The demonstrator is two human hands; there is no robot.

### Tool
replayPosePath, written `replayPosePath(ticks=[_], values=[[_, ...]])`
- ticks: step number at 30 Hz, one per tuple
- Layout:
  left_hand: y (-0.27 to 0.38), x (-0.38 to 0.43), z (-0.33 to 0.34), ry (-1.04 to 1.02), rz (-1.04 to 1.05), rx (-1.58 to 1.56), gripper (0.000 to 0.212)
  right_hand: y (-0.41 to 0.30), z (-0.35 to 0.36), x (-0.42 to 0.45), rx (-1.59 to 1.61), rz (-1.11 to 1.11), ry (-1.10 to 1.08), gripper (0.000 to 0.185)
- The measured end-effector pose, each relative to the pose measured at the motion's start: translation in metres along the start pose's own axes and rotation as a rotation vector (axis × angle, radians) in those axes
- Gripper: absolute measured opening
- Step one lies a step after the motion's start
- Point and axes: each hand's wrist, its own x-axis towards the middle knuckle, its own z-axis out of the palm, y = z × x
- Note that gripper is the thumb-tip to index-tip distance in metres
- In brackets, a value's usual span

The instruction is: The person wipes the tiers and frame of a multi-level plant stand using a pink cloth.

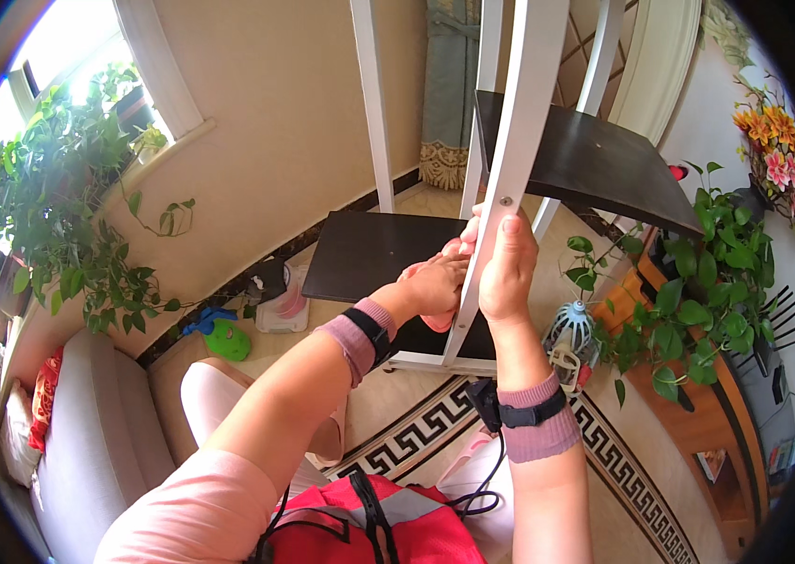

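A tall shelf rack with white posts and dark shelf boards stands before me. My right hand (pixel 510 268) is wrapped around the near white post (pixel 499 176), thumb along its right side. At the post's left side, my left hand (pixel 439 282) presses down on a pink-red cloth (pixel 442 322), most of it hidden under the fingers. The lower dark shelf board (pixel 376 247) lies behind my left hand, and the upper dark shelf board (pixel 588 155) extends to the right of the post.
A grey sofa (pixel 101 409) is at left, below trailing potted plants (pixel 66 183) at the window. A green toy (pixel 228 340) and a white scale-like item (pixel 284 303) lie by the wall. At right are a blue cage-like object (pixel 571 324) and a wooden cabinet (pixel 686 423) with a leafy plant.
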Motion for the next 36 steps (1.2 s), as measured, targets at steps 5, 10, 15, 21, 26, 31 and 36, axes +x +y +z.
replayPosePath(ticks=[5,10,15,21,26,31,36], values=[[-0.017,-0.029,0.002,0.152,0.235,-0.085,0.043,-0.009,0.001,-0.003,0.002,0.027,0.002,0.050],[-0.023,-0.082,-0.019,0.185,0.101,-0.176,0.046,-0.002,-0.004,0.001,-0.125,-0.049,-0.004,0.052],[-0.045,-0.135,-0.045,0.223,-0.093,-0.154,0.048,-0.004,-0.004,0.000,-0.072,-0.044,-0.017,0.049],[-0.062,-0.180,-0.062,0.321,-0.215,-0.057,0.046,-0.017,-0.004,-0.002,-0.006,0.053,-0.031,0.040],[-0.042,-0.183,-0.079,0.325,-0.569,-0.333,0.040,-0.031,-0.013,-0.013,-0.427,-0.135,0.203,0.016],[-0.013,-0.172,-0.097,0.481,-0.331,-0.768,0.031,-0.055,-0.004,-0.039,-0.550,-0.142,0.147,0.009],[0.051,-0.130,-0.116,0.350,0.015,-1.050,0.034,-0.068,0.037,-0.059,-0.732,-0.091,-0.267,0.046]])
